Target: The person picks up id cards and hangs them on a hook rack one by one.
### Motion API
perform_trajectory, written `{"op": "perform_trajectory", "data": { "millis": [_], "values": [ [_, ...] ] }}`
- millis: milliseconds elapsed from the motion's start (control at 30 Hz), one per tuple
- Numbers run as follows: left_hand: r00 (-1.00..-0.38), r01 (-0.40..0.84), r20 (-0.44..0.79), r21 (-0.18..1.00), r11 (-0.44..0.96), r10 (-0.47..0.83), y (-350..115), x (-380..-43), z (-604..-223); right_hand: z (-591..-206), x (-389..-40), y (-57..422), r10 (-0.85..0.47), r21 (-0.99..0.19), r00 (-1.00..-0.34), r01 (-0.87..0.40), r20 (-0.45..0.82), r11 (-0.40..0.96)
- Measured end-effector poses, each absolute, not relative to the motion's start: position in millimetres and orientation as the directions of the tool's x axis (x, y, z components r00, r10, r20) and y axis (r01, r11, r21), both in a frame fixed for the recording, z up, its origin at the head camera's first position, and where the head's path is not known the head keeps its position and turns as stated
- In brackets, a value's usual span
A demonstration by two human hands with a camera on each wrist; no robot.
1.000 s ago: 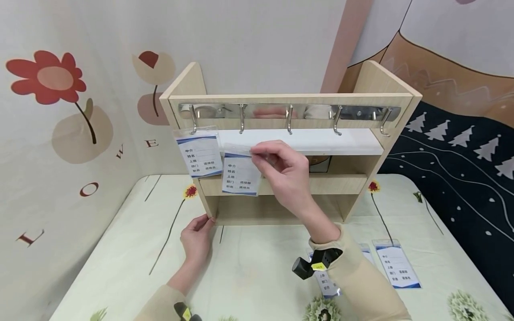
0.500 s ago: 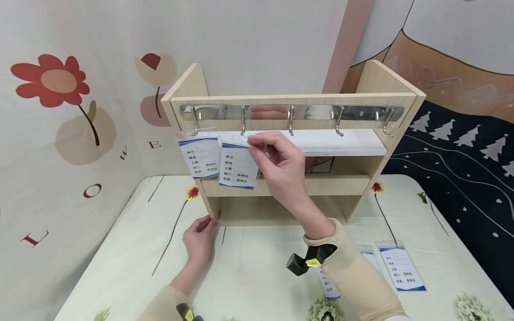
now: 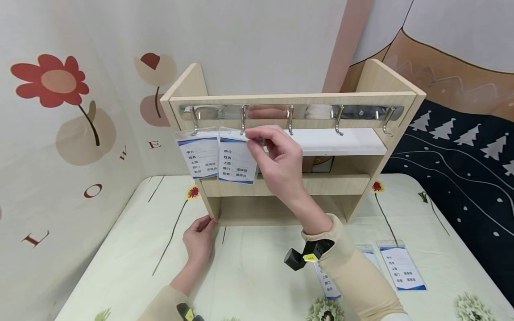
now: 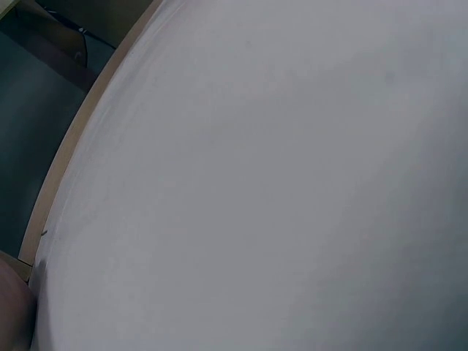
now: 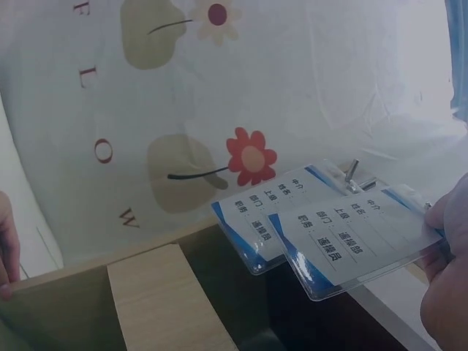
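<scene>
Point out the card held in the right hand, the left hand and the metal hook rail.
Held card [image 3: 238, 161]: head view, middle of its printed front.
Left hand [image 3: 197, 239]: head view, middle of the hand.
Metal hook rail [image 3: 273, 112]: head view, flat strip near its middle.

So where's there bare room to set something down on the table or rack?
The tablecloth is bare before the wooden rack, between left hand and right sleeve. The rack's bottom shelf looks free between its sides. It's crowded around the left hooks, with a hanging card and the right hand pinching a second card, and beside the right sleeve, where loose cards lie.
</scene>
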State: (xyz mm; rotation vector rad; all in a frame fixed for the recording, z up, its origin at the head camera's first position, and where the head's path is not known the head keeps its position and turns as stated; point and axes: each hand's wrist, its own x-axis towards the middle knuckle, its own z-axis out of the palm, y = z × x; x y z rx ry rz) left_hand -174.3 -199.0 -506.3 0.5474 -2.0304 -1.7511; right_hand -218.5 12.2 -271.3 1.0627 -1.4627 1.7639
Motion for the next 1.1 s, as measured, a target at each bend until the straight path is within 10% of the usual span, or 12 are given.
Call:
{"op": "perform_trajectory", "data": {
  "millis": [767, 1100],
  "values": [
    [-0.841, -0.028, 0.04, 0.993, 0.118, -0.54, -199, -174, -506, -261, -210, 15, -0.073, -0.707, -0.703, -0.705, 0.707, -0.063],
    [-0.847, -0.037, 0.024, 0.994, 0.104, -0.531, -199, -173, -503, -272, -212, 11, 0.02, -0.679, -0.683, -0.729, 0.73, -0.084]
  ]
}}
